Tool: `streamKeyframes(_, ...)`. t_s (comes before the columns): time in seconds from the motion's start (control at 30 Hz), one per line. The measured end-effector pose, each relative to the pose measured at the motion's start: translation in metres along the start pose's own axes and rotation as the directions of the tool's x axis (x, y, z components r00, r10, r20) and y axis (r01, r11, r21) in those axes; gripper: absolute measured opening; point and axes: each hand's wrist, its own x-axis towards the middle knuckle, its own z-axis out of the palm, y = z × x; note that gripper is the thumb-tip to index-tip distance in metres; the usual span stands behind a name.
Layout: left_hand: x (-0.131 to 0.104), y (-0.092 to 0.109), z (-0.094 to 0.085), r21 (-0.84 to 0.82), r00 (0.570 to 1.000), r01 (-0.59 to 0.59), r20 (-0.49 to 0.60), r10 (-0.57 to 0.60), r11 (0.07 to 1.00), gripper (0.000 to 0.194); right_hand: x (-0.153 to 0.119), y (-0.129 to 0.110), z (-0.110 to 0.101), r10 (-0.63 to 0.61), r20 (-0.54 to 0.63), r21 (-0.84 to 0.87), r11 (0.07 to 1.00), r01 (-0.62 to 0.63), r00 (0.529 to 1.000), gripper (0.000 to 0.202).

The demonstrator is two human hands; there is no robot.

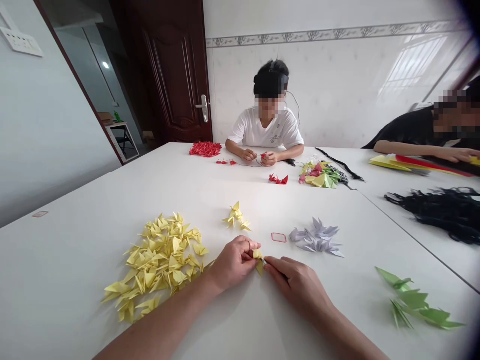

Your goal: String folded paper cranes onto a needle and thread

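Note:
A small folded yellow paper crane (258, 256) is held just above the white table. My left hand (235, 262) pinches it between thumb and fingers from the left. From the right, my right hand (296, 280) has its thumb and forefinger closed at the crane's edge, where a tiny pale bit shows that I cannot make out. Left of my left forearm spreads a large pile of yellow paper cranes (165, 257). A few more yellow cranes (236, 216) sit together beyond my hands. Grey-white paper cranes (318, 237) lie to the right, and green ones (416, 297) nearer the right edge.
Across the white table (112, 195), a person in a white shirt (264, 127) handles red paper cranes beside a red pile (205, 149). Mixed coloured cranes (322, 175) and black cords (435, 210) lie to the right. Another person's arm (416, 148) reaches over coloured paper sheets (390, 162).

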Motion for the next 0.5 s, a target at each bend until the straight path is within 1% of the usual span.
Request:
streamKeyframes(0.1, -0.0002, 0.0014, -0.0003, 0.019, 0.999, 0.006, -0.040, -0.006, 1.000, 0.028, 0.0012, 0.0031, 0.0017, 0.001, -0.026, 0.116, 0.993, 0.002, 1.000, 0.036)
streamKeyframes(0.23, -0.0003, -0.0008, 0.0004, 0.048, 0.996, 0.001, -0.092, 0.003, 0.999, 0.024, 0.0029, 0.0066, 0.0052, 0.050, -0.081, 0.248, 0.968, -0.029, 0.995, 0.036)
streamKeyframes(0.3, -0.0007, -0.0006, 0.0006, 0.064, 0.993, -0.013, -0.117, 0.021, 0.998, 0.021, 0.0034, 0.0076, 0.0063, 0.067, -0.104, 0.274, 0.961, -0.036, 0.992, 0.037)
streamKeyframes(0.37, -0.0006, 0.0009, 0.0000, 0.055, 0.981, -0.033, -0.187, 0.043, 0.998, 0.018, 0.0036, 0.0085, 0.0063, 0.071, -0.105, 0.268, 0.963, -0.041, 0.992, 0.037)
streamKeyframes(0.43, 0.0009, 0.0024, -0.0019, -0.022, 0.957, -0.026, -0.289, 0.018, 0.999, 0.016, 0.0036, 0.0089, 0.0051, 0.077, -0.087, 0.251, 0.967, -0.054, 0.993, 0.038)
streamKeyframes(0.5, 0.0040, 0.0019, -0.0049, -0.165, 0.923, 0.017, -0.376, -0.079, 0.986, 0.020, 0.0034, 0.0086, 0.0029, 0.084, -0.075, 0.244, 0.968, -0.064, 0.994, 0.038)
